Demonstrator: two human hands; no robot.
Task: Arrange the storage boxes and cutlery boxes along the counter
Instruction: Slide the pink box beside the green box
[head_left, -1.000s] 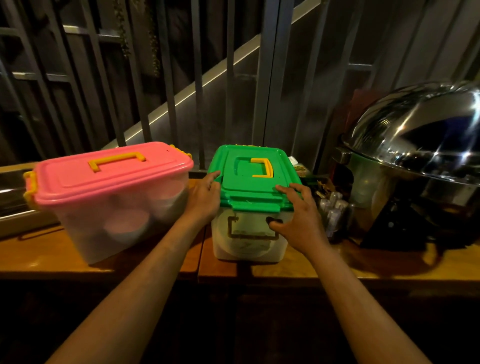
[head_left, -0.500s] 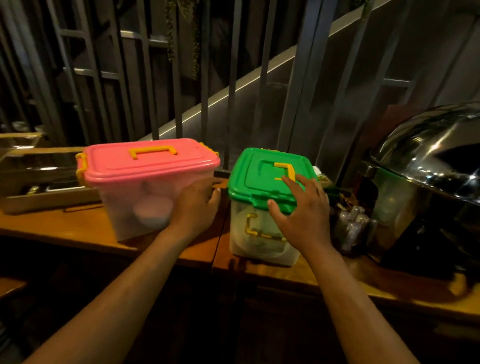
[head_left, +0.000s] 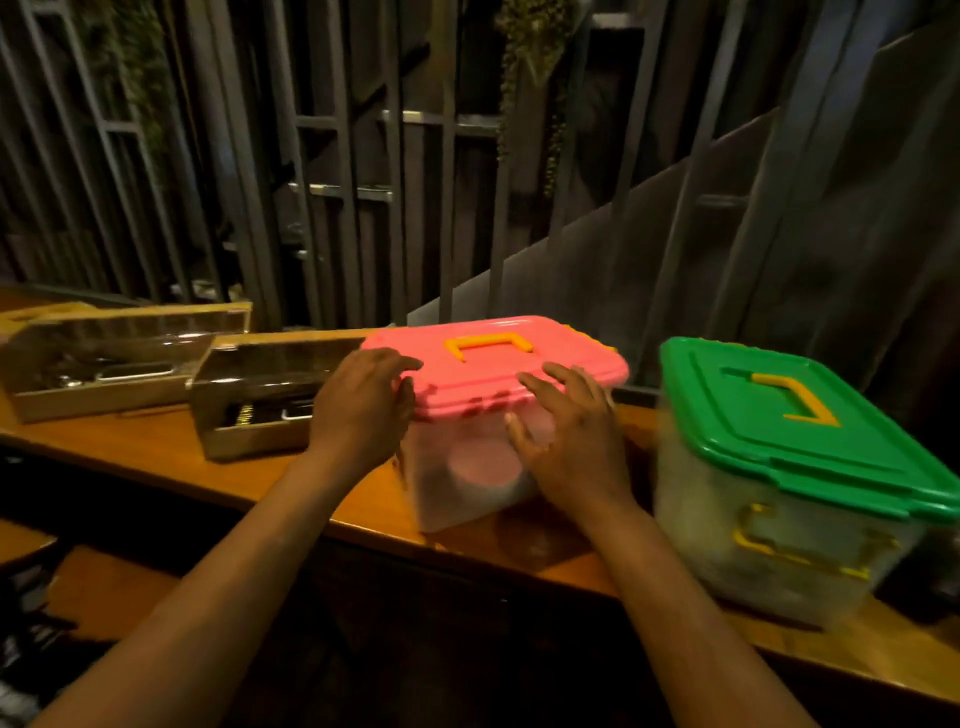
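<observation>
I see a pink-lidded storage box (head_left: 493, 410) at the centre of the wooden desk (head_left: 171, 457), a clear tub with a yellow handle on its lid. My left hand (head_left: 358, 415) sits at the box's 9 o'clock side, fingers curled over the lid's left corner and touching it. My right hand (head_left: 571, 441) is at the box's near front face, toward 3 o'clock, fingers spread wide; its grip is open and I cannot tell whether the palm touches the tub wall. The left grip is loosely bent on the lid edge, not clamped shut.

At 3 o'clock from the pink box, apart from it, stands a green-lidded storage box (head_left: 795, 483), also clear, with a yellow handle and a yellow front latch. At 9 o'clock, just beside my left hand, lies a cutlery box (head_left: 260, 400) with a clear cover. A second cutlery box (head_left: 109, 358) lies farther out at 9 o'clock. Dark metal bars (head_left: 358, 171) rise behind the desk at 12 o'clock.
</observation>
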